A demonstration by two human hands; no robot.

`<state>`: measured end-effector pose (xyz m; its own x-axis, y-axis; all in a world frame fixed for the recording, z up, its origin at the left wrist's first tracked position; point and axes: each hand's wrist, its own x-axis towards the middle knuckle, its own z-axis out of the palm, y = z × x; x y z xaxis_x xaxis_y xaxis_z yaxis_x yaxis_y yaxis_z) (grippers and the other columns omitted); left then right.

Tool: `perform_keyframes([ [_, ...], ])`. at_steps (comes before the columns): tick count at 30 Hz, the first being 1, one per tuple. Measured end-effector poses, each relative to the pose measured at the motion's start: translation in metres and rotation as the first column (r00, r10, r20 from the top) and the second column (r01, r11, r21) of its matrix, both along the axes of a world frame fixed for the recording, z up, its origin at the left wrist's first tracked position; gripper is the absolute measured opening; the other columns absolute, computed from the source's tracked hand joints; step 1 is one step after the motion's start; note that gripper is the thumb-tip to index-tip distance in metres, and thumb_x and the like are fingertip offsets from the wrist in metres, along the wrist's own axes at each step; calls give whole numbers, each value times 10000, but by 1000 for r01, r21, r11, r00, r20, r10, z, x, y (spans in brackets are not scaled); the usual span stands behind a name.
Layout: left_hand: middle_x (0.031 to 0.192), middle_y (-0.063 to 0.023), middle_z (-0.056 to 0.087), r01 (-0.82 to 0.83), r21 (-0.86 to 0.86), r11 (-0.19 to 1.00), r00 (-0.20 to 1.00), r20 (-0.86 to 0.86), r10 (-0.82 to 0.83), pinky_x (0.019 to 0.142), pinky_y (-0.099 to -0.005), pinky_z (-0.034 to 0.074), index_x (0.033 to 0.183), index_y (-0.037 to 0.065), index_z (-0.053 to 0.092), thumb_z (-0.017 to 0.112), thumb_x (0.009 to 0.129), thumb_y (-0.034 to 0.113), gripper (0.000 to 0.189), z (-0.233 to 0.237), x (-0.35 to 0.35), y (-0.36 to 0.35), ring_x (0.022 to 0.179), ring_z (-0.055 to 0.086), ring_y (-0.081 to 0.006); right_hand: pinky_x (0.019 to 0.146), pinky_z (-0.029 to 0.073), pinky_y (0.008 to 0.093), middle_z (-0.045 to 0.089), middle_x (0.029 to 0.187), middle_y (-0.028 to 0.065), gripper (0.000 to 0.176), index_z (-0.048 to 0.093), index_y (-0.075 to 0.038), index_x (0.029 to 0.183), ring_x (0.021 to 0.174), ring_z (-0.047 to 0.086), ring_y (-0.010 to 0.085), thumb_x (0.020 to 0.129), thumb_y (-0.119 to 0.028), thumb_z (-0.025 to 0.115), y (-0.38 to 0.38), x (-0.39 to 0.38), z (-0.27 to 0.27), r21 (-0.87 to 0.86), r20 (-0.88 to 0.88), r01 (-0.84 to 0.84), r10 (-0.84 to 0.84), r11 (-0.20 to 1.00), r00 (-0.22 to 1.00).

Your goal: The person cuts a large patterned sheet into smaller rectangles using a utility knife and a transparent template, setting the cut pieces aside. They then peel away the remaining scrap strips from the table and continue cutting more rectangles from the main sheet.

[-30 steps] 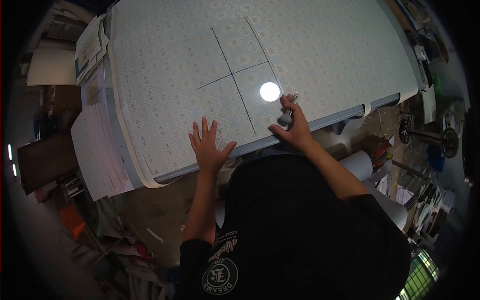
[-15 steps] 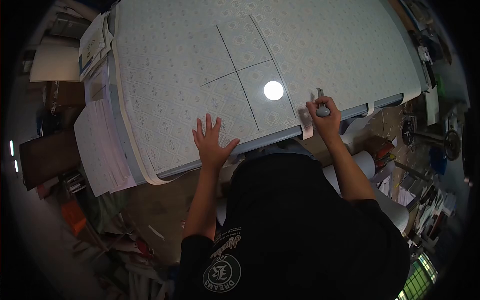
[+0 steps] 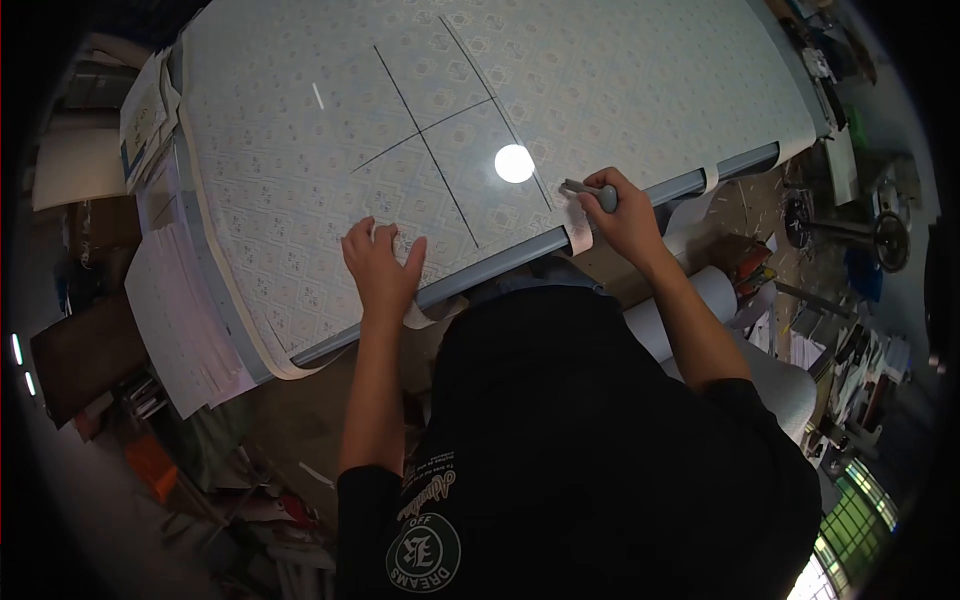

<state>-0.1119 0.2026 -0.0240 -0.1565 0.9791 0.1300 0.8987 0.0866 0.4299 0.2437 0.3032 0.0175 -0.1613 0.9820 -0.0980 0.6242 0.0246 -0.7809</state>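
A pale sheet with a geometric pattern (image 3: 270, 190) covers the table, with several dark straight lines on it, some of them crossing. My left hand (image 3: 383, 268) rests on the sheet near the front edge, thumb apart and fingers slightly bent, holding nothing. To the right, my right hand (image 3: 627, 218) is closed around a grey-handled utility knife (image 3: 606, 197), whose narrow end points left. It is just above or on the sheet beside the rightmost line; contact cannot be made out. A pale strip (image 3: 579, 236) hangs over the table edge below the knife.
The grey table edge (image 3: 540, 248) runs in front of my body. Stacked paper sheets (image 3: 180, 310) lie at the left side. Beneath the table on the right are large rolls (image 3: 700, 305). A round metal stand (image 3: 890, 241) and piled materials (image 3: 860, 380) stand farther right.
The view has shifted, so the table appears farther left. My left fingers have bent from spread out. My right hand has turned the knife from pointing away to pointing left.
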Motion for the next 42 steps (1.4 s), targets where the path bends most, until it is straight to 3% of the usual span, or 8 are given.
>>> perform_keyframes([
  [2, 1258, -214, 567, -8, -11, 1000, 1000, -24, 8, 1063, -538, 378, 1091, 28, 670, 822, 790, 326, 451, 9, 8, 35, 1224, 472, -407, 711, 553, 426, 730, 922, 191, 233, 650, -79, 1082, 838, 719, 390, 908, -209, 734, -6, -1, 0, -8, 24, -14, 14, 1000, 1000],
  [5, 1235, -204, 579, 69, -236, 969, 997, 61, -56, 1010, -478, 443, 1090, 21, 652, 804, 809, 287, 415, 24, 24, 88, 1194, 498, -387, 709, 549, 405, 727, 915, 168, 234, 627, -77, 1092, 810, 717, 362, 929, -213, 725, -18, -7, 1, -71, 71, -36, 41, 997, 997],
  [13, 1317, -216, 567, 228, -370, 901, 953, -103, -284, 1023, -464, 501, 1417, 60, 525, 880, 690, 440, 894, 34, 70, 185, 1231, 536, -408, 701, 550, 420, 723, 930, 160, 228, 591, -63, 1070, 811, 710, 382, 946, -216, 707, -32, -10, -4, -59, 89, -102, 107, 993, 990],
  [22, 1508, -241, 404, 171, -522, 835, 938, -173, -301, 983, -522, 549, 1482, 64, 447, 971, 582, 485, 1124, 35, 82, 207, 1303, 503, -460, 713, 536, 453, 717, 911, 182, 207, 570, -49, 1059, 836, 697, 406, 941, -174, 686, -24, -19, 10, -155, 234, -151, 185, 976, 954],
  [25, 1569, -263, 329, 174, -476, 862, 934, -197, -297, 990, -531, 547, 1485, 62, 440, 974, 586, 477, 1125, 35, 82, 204, 1326, 481, -491, 643, 506, 511, 677, 797, 193, 183, 566, -52, 1020, 752, 667, 423, 920, -148, 686, -26, -22, 2, -38, 180, -155, 160, 987, 971],
  [27, 1585, -262, 313, 175, -508, 843, 934, -186, -306, 1015, -530, 526, 1511, 80, 416, 963, 585, 502, 1155, 35, 82, 206, 1335, 467, -510, 701, 544, 441, 723, 923, 170, 202, 585, -41, 1038, 840, 702, 392, 924, -157, 705, -29, -23, -4, -62, 263, -109, 121, 992, 957],
  [34, 1574, -277, 336, 199, -508, 838, 926, -183, -331, 1020, -523, 518, 1512, 54, 406, 952, 586, 523, 1172, 33, 80, 209, 1306, 493, -528, 696, 549, 400, 726, 926, 162, 207, 623, -42, 1007, 803, 707, 352, 900, -161, 755, -5, -33, -39, 174, 140, -89, 65, 981, 988],
  [42, 1419, -248, 452, 288, -518, 806, 903, -133, -408, 971, -485, 558, 1392, 30, 491, 962, 603, 462, 1015, 28, 57, 250, 1196, 585, -459, 713, 533, 459, 706, 909, 181, 214, 605, -60, 1048, 826, 688, 384, 915, -195, 704, 84, -85, -23, 112, 178, -88, 67, 990, 982],
])
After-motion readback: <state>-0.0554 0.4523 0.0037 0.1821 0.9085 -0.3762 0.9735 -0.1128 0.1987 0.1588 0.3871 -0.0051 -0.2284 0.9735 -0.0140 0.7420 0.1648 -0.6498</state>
